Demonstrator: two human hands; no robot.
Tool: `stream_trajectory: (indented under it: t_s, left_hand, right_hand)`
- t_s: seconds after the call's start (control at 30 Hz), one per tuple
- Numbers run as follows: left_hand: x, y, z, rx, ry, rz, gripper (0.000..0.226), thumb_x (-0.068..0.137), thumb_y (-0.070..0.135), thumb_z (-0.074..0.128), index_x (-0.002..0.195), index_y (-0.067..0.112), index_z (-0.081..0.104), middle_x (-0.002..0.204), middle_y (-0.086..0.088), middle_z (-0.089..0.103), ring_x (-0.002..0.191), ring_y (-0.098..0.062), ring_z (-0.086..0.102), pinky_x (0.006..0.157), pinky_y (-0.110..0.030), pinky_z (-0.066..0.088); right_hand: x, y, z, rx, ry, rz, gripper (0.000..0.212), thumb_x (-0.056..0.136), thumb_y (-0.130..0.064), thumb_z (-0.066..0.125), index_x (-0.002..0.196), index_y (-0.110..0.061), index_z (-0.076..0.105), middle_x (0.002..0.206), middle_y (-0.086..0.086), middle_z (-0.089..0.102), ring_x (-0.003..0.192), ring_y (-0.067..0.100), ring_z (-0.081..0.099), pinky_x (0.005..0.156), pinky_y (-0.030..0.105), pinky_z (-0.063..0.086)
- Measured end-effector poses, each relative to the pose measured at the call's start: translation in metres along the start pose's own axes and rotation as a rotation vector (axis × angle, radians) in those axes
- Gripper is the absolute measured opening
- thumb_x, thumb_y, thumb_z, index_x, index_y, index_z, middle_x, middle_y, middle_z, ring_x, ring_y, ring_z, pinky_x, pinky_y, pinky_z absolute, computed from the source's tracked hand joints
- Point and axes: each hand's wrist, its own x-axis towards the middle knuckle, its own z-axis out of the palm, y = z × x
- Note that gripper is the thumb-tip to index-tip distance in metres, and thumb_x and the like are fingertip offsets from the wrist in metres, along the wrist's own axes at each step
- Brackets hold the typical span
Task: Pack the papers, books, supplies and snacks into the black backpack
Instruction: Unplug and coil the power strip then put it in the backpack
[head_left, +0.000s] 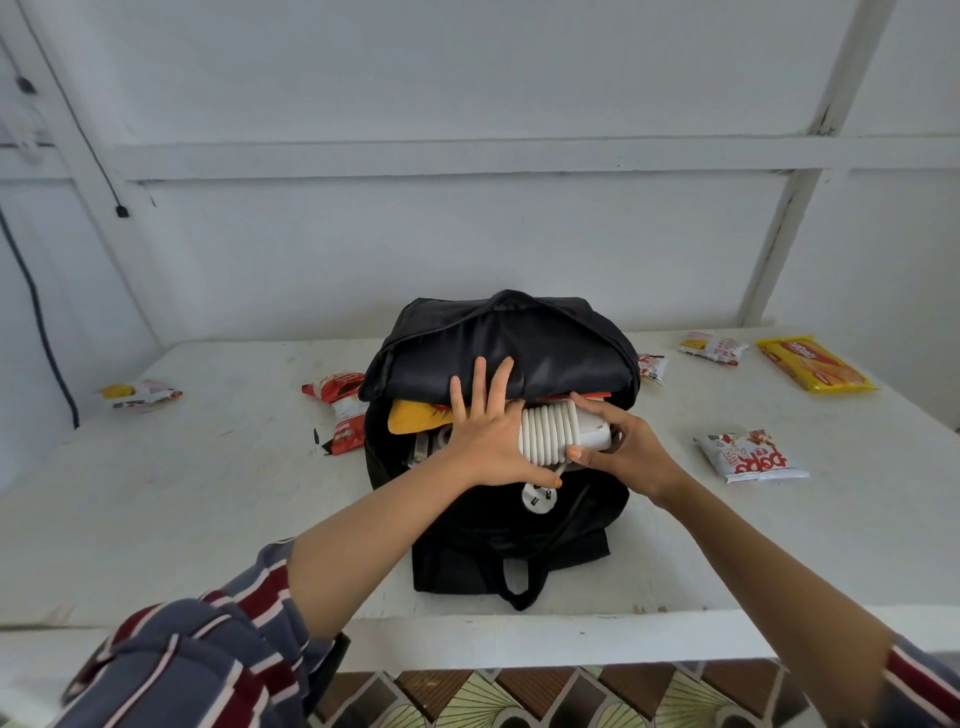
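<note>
ok so power strip (551, 432) lies left-right across black backpack (467, 545) mouth. left hand (488, 447) flat, fingers spread on its coil; right hand (629, 448) grips right end. probably push far, inward.

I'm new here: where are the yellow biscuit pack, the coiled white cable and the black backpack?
yellow biscuit pack (815, 364), head view, middle of the wrapper.
coiled white cable (548, 434), head view, middle of the coils.
black backpack (563, 351), head view, its raised top flap.

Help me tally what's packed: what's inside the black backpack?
In the black backpack: a cord-wrapped white power strip, gripped by the right hand, pressed by the left hand; a yellow item; a red edge. The flap and hands hide anything deeper.
</note>
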Motion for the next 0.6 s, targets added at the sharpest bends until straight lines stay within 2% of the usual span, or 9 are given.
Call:
stream_trajectory:
  t_s: [0.2, 0.3, 0.43, 0.5, 0.6]
  left_hand:
    - [-0.005, -0.005, 0.001, 0.054, -0.09, 0.003, 0.11, 0.068, 0.068, 0.062, 0.15, 0.018, 0.006, 0.146, -0.007, -0.042, 0.13, -0.031, -0.043, 0.105, -0.056, -0.024]
    - [-0.003, -0.007, -0.003, 0.065, -0.156, 0.015, 0.109, 0.071, 0.065, 0.061, 0.15, 0.02, 0.001, 0.144, -0.008, -0.044, 0.129, -0.032, -0.045, 0.107, -0.057, -0.022]
    - [-0.002, -0.009, -0.006, 0.083, -0.206, 0.031, 0.109, 0.074, 0.064, 0.06, 0.15, 0.021, -0.005, 0.142, -0.009, -0.047, 0.128, -0.031, -0.046, 0.105, -0.055, -0.024]
    - [-0.002, -0.01, -0.007, 0.091, -0.206, 0.032, 0.108, 0.075, 0.064, 0.058, 0.15, 0.021, -0.006, 0.142, -0.009, -0.047, 0.128, -0.031, -0.046, 0.106, -0.055, -0.023]
    - [-0.004, -0.01, -0.005, 0.111, -0.188, 0.034, 0.105, 0.077, 0.066, 0.055, 0.15, 0.022, -0.007, 0.142, -0.008, -0.046, 0.129, -0.031, -0.045, 0.106, -0.056, -0.022]
  right_hand:
    - [0.001, 0.005, 0.0, -0.011, -0.014, -0.028, 0.064, 0.075, -0.008, 0.074, 0.129, -0.026, 0.045, 0.124, -0.007, 0.052, 0.111, -0.001, 0.05, 0.09, 0.006, 0.042]
    - [0.002, 0.009, -0.001, -0.045, -0.007, -0.032, 0.065, 0.074, -0.012, 0.074, 0.129, -0.029, 0.043, 0.125, -0.009, 0.052, 0.115, 0.007, 0.05, 0.092, 0.006, 0.041]
    - [0.0, 0.014, -0.001, -0.115, 0.01, -0.051, 0.067, 0.074, -0.016, 0.075, 0.13, -0.031, 0.042, 0.128, -0.008, 0.051, 0.12, 0.008, 0.047, 0.091, 0.002, 0.037]
    - [-0.003, 0.016, 0.0, -0.181, 0.031, -0.074, 0.066, 0.075, -0.025, 0.076, 0.131, -0.033, 0.042, 0.129, -0.006, 0.051, 0.121, 0.012, 0.047, 0.095, 0.009, 0.038]
    - [-0.004, 0.026, -0.001, -0.432, 0.129, -0.162, 0.073, 0.068, -0.058, 0.069, 0.133, -0.032, 0.047, 0.126, 0.002, 0.054, 0.115, 0.021, 0.047, 0.097, 0.031, 0.038]
